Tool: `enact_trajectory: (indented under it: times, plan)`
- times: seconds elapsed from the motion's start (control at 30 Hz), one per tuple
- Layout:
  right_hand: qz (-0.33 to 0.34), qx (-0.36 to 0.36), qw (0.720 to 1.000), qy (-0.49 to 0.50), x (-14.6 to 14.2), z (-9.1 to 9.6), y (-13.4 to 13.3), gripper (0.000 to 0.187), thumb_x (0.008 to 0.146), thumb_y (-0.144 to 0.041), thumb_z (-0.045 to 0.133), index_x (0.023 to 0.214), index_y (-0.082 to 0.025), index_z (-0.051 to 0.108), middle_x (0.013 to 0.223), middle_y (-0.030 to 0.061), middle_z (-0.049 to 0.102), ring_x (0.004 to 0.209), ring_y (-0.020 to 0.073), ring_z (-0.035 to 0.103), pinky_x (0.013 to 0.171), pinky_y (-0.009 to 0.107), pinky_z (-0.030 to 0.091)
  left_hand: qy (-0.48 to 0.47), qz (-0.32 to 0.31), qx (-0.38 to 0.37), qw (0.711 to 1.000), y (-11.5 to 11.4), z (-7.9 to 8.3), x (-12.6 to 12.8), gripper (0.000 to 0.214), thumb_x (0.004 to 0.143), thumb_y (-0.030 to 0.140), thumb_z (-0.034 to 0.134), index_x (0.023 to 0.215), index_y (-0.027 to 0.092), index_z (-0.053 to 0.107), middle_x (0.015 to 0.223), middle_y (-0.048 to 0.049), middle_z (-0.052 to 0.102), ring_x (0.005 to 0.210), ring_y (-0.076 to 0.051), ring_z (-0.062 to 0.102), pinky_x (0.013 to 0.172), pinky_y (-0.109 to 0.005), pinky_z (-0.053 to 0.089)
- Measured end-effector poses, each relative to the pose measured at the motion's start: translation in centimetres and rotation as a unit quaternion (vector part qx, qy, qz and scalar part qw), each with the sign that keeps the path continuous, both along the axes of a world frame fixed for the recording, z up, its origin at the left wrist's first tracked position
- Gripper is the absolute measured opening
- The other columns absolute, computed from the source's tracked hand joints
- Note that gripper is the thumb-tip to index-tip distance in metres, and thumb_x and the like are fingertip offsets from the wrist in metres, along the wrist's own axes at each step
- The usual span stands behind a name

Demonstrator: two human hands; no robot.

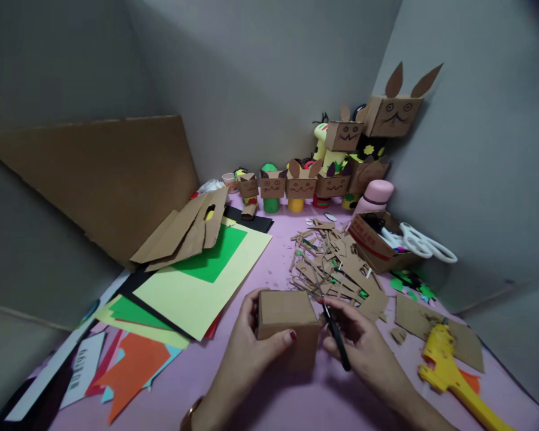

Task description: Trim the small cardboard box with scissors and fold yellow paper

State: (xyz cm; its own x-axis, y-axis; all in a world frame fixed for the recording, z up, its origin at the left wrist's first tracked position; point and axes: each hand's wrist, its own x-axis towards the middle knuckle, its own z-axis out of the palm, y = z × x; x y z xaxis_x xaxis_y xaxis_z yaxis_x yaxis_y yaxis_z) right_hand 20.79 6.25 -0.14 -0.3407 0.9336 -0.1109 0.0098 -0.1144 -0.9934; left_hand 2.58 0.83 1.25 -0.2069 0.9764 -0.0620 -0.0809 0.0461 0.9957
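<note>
By the left hand [250,347], the cardboard box [287,311] is held at the near middle, with the thumb laid across its near face and the fingers curved around its left side. By the right hand [362,335], half curled, one narrow black tool [336,339] is gripped; its long axis runs from near right to far left, just beside the right side of the box. Whether they touch cannot be told. Farther out, one heap of cardboard scraps [348,269], one yellow glue gun [442,359], one pink bottle [377,190] and seven box heads [302,188] are counted.
</note>
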Motion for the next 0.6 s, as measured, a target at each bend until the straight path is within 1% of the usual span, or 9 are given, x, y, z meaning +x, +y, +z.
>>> enact_trajectory:
  times: [0.07, 0.13, 0.2, 0.23, 0.3, 0.37, 0.43, 0.53, 0.6]
  plan:
    - [-0.010, 0.006, 1.000, 0.002, 0.0, -0.2, 0.1, 0.051, 0.061, -0.030, 0.077, 0.109, -0.020, 0.063, 0.093, 0.0060, 0.068, 0.082, 0.0193, 0.063, 0.076, 0.029, 0.050, -0.043, -0.001, 0.005, 0.999, 0.1, -0.3, 0.0, 0.065, 0.065, 0.049, 0.074, 0.118, 0.020, 0.049, 0.119, -0.0111, 0.060, 0.107, -0.028, 0.057, 0.085, -0.034, 0.047]
    - [-0.026, 0.016, 0.999, 0.016, 0.0, -0.6, 0.4, 0.049, 0.067, -0.037, 0.074, 0.111, -0.020, 0.063, 0.098, 0.0073, 0.068, 0.086, 0.0194, 0.062, 0.075, 0.028, 0.050, -0.097, -0.002, 0.007, 0.995, 0.1, -0.3, -0.1, 0.058, 0.076, 0.058, 0.059, 0.118, 0.018, 0.054, 0.124, -0.0128, 0.059, 0.112, -0.029, 0.055, 0.090, -0.036, 0.045]
    - [-0.040, 0.025, 0.999, 0.022, 0.2, -1.1, 0.7, 0.050, 0.071, -0.043, 0.071, 0.115, -0.021, 0.061, 0.098, 0.0074, 0.068, 0.086, 0.0190, 0.062, 0.072, 0.027, 0.050, -0.138, 0.007, -0.010, 0.990, 0.1, -0.1, -0.1, 0.049, 0.084, 0.055, 0.048, 0.111, 0.016, 0.061, 0.122, -0.0126, 0.062, 0.112, -0.028, 0.055, 0.094, -0.037, 0.042]
    - [-0.044, 0.026, 0.998, 0.021, 0.2, -1.3, 0.9, 0.051, 0.072, -0.045, 0.070, 0.116, -0.021, 0.061, 0.097, 0.0072, 0.068, 0.085, 0.0187, 0.062, 0.070, 0.027, 0.050, -0.152, 0.011, -0.027, 0.988, 0.1, 0.0, -0.1, 0.044, 0.086, 0.051, 0.048, 0.107, 0.016, 0.064, 0.119, -0.0118, 0.064, 0.110, -0.027, 0.057, 0.095, -0.036, 0.042]
    - [-0.047, 0.022, 0.998, 0.028, 0.2, -1.7, 1.1, 0.052, 0.073, -0.047, 0.070, 0.117, -0.021, 0.060, 0.098, 0.0068, 0.068, 0.086, 0.0183, 0.062, 0.071, 0.027, 0.050, -0.176, 0.021, -0.059, 0.982, 0.1, 0.1, 0.1, 0.034, 0.084, 0.045, 0.056, 0.102, 0.017, 0.067, 0.114, -0.0098, 0.067, 0.106, -0.025, 0.060, 0.094, -0.036, 0.042]
    - [-0.048, 0.011, 0.997, 0.052, 0.0, -1.8, 1.1, 0.051, 0.073, -0.048, 0.070, 0.116, -0.022, 0.060, 0.103, 0.0069, 0.067, 0.091, 0.0185, 0.061, 0.077, 0.028, 0.050, -0.195, 0.018, -0.072, 0.978, 0.1, 0.0, 0.4, 0.033, 0.080, 0.043, 0.063, 0.103, 0.020, 0.067, 0.118, -0.0091, 0.066, 0.107, -0.025, 0.060, 0.093, -0.036, 0.043]
    - [-0.049, -0.011, 0.995, 0.090, -0.3, -1.7, 0.9, 0.051, 0.071, -0.050, 0.070, 0.114, -0.024, 0.061, 0.111, 0.0068, 0.066, 0.097, 0.0193, 0.061, 0.083, 0.030, 0.049, -0.201, -0.004, -0.055, 0.978, 0.0, -0.3, 0.6, 0.046, 0.072, 0.047, 0.070, 0.111, 0.023, 0.064, 0.131, -0.0099, 0.057, 0.117, -0.027, 0.053, 0.095, -0.037, 0.042]
    - [-0.042, -0.028, 0.990, 0.130, -0.7, -1.4, 0.3, 0.055, 0.063, -0.055, 0.074, 0.109, -0.026, 0.064, 0.117, 0.0076, 0.065, 0.103, 0.0234, 0.060, 0.086, 0.034, 0.050, -0.211, -0.083, -0.028, 0.973, -0.3, -1.2, 0.9, 0.082, 0.059, 0.052, 0.078, 0.131, 0.027, 0.049, 0.144, -0.0125, 0.041, 0.129, -0.031, 0.040, 0.101, -0.039, 0.037]
    - [-0.040, -0.018, 0.990, 0.132, -0.9, -1.3, 0.0, 0.055, 0.061, -0.056, 0.074, 0.107, -0.026, 0.066, 0.118, 0.0084, 0.065, 0.106, 0.0256, 0.059, 0.088, 0.036, 0.049, -0.243, -0.147, -0.039, 0.958, -0.6, -1.7, 1.2, 0.096, 0.056, 0.053, 0.079, 0.138, 0.026, 0.038, 0.143, -0.0156, 0.042, 0.127, -0.033, 0.043, 0.102, -0.043, 0.035]
